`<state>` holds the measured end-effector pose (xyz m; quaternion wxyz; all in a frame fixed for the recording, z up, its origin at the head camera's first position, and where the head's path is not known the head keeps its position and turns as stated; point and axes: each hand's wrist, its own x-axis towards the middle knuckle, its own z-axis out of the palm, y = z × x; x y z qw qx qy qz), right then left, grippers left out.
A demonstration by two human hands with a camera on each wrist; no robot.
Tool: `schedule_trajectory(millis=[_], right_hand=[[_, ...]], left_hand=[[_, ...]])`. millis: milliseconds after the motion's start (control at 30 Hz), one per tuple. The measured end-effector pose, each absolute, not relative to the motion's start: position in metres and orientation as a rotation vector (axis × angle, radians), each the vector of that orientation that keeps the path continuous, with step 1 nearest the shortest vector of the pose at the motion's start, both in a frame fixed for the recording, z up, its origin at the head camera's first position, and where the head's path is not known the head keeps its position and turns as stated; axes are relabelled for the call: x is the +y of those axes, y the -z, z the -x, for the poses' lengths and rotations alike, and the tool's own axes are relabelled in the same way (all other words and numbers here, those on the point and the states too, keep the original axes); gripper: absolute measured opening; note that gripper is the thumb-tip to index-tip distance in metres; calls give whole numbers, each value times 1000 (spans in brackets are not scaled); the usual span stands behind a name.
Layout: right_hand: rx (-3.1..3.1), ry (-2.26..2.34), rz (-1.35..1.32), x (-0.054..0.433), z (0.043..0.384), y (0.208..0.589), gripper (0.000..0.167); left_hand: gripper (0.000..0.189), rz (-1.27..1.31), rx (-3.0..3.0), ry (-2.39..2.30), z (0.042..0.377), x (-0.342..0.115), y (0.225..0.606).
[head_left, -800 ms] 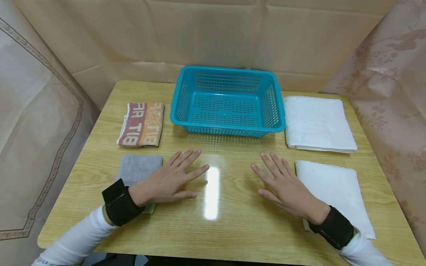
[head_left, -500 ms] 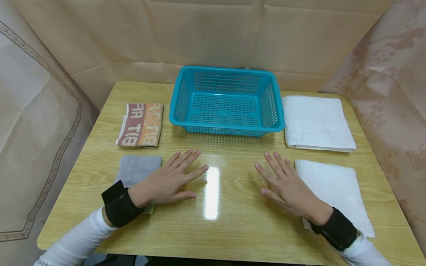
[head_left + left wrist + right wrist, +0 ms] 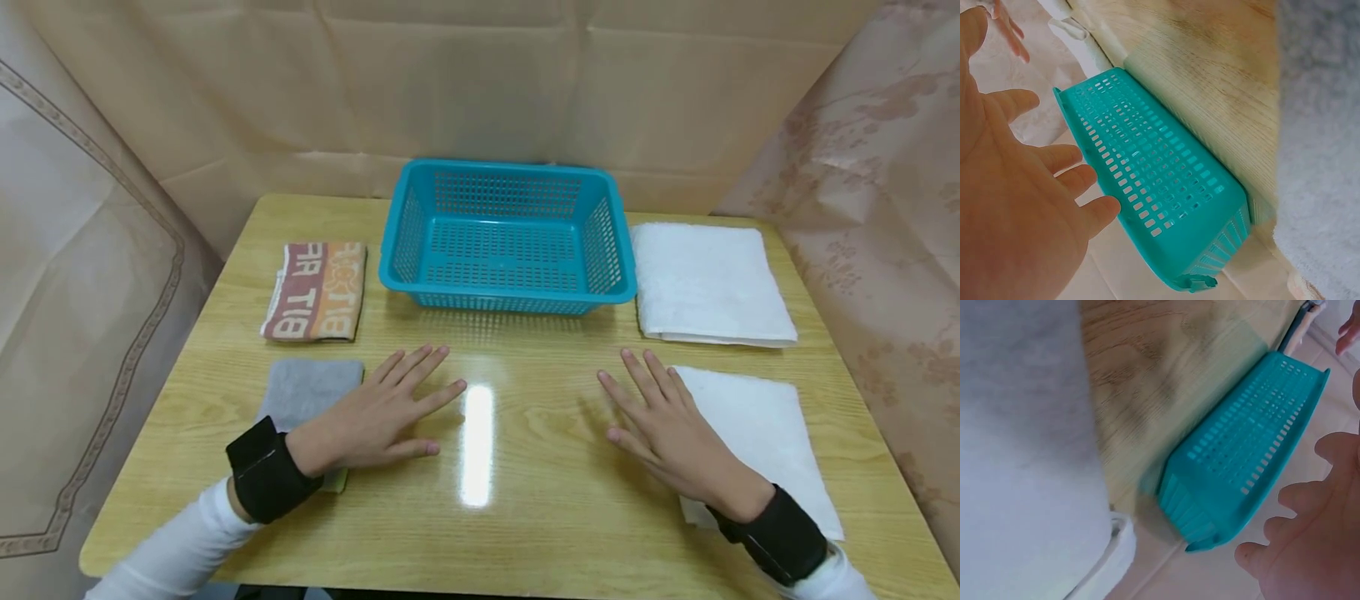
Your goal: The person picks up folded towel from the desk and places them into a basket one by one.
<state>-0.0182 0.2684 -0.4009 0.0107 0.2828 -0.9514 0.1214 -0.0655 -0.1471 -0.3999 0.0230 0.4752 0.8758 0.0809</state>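
Note:
My left hand [image 3: 367, 421] is held palm down with spread fingers, its wrist over a folded grey towel [image 3: 311, 385]. Fingers spread as well, my right hand [image 3: 678, 433] hovers by the left edge of a folded white towel [image 3: 772, 442] and covers part of it. Neither hand holds anything. Behind them stands a teal plastic basket [image 3: 502, 298] with perforated walls and nothing inside. A second folded white towel [image 3: 712, 279] lies to its right. On the basket's left is a folded maroon-and-orange towel [image 3: 315, 292] with pale lettering. Both wrist views show the basket's side beyond the fingers.
Everything lies on a wood-grain table [image 3: 525, 550]. A beige cloth [image 3: 487, 83] hangs behind it, and patterned cloths flank both sides. A bright light reflection [image 3: 477, 446] shows on the tabletop between the hands.
My right hand has drifted a little to the right, toward the near white towel. The left hand keeps its place. The head view has tilted slightly, so the scene sits lower.

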Motion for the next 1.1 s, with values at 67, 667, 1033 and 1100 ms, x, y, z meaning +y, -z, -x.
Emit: schedule_trajectory(millis=[67,667,1033,1100], right_hand=[[-2971,-383,-861,271,16,400,68],[-2992,-423,-654,293,0,400,68],[-3009,-442,-547,307,-8,404,69],[-3018,-451,-516,311,-9,405,69]], left_hand=[[75,-1472,2710,-253,65,-147,400],[77,-1482,2726,-261,65,-145,403],[76,-1473,2723,-266,64,-145,404],[76,-1471,2721,-273,64,-145,404]])
